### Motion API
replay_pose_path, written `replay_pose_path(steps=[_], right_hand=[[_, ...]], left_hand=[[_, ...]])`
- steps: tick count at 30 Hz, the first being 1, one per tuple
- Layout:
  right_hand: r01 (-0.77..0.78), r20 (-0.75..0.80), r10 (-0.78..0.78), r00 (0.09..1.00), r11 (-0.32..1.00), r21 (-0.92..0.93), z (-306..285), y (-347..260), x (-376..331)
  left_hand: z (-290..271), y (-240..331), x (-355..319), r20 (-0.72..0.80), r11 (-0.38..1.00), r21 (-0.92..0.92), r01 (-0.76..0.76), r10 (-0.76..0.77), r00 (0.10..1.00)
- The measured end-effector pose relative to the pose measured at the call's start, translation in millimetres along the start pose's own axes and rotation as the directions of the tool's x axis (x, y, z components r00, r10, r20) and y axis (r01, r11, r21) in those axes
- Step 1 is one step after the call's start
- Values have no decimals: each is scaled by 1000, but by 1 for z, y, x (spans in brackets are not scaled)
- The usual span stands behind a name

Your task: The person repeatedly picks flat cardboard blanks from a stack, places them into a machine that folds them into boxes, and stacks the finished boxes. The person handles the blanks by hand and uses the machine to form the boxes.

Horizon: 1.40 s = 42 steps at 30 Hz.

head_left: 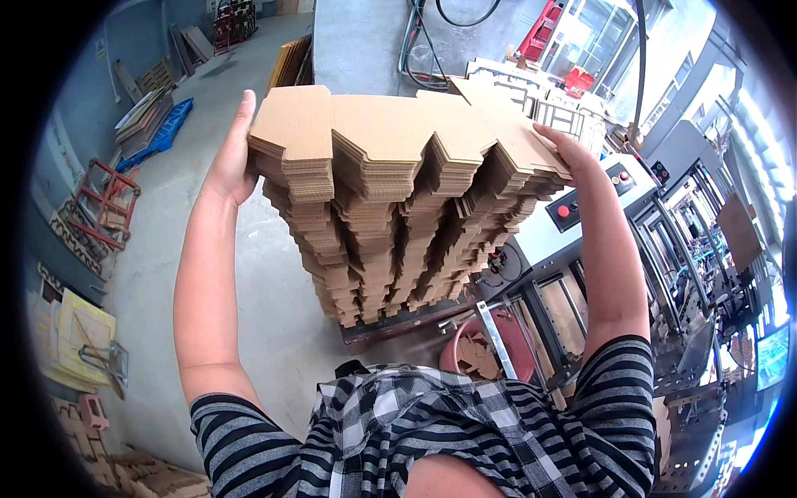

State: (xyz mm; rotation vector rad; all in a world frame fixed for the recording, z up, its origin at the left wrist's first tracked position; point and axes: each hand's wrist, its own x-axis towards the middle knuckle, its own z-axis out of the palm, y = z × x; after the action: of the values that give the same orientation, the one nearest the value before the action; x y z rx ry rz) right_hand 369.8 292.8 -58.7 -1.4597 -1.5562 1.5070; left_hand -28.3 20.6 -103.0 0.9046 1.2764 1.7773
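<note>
A tall stack of flat die-cut cardboard blanks (390,124) rises in front of me, its near side cut into notches and tabs. My left hand (235,159) presses against the left end of the top layers, thumb pointing up along the edge. At the right end, my right hand (568,151) grips the same top layers, its fingers partly hidden by the cardboard. Lower down, the layers (374,274) are stacked unevenly on a dark low base (390,330).
To the right stands a machine with a grey control panel (577,207) and metal rails. A pink bin (452,353) with cardboard scraps sits beside the stack. At left are a red metal frame (106,203) and a blue pallet (170,129) bearing boards.
</note>
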Motion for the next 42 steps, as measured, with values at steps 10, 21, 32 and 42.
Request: replay_pose_path(steps=[10, 21, 32, 42], right_hand=[[117, -12, -120, 993, 981, -152, 7, -19, -8], [285, -9, -293, 956, 920, 270, -14, -22, 0], [467, -61, -510, 858, 724, 507, 3, -20, -15], [675, -40, -792, 609, 492, 550, -20, 12, 26]], left_hand=[[7, -4, -3, -3, 999, -25, -23, 23, 1000], [17, -11, -9, -60, 991, -84, -102, 97, 993], [12, 17, -3, -80, 925, 6, -380, 379, 922], [8, 24, 21, 55, 677, -2, -736, 735, 675]])
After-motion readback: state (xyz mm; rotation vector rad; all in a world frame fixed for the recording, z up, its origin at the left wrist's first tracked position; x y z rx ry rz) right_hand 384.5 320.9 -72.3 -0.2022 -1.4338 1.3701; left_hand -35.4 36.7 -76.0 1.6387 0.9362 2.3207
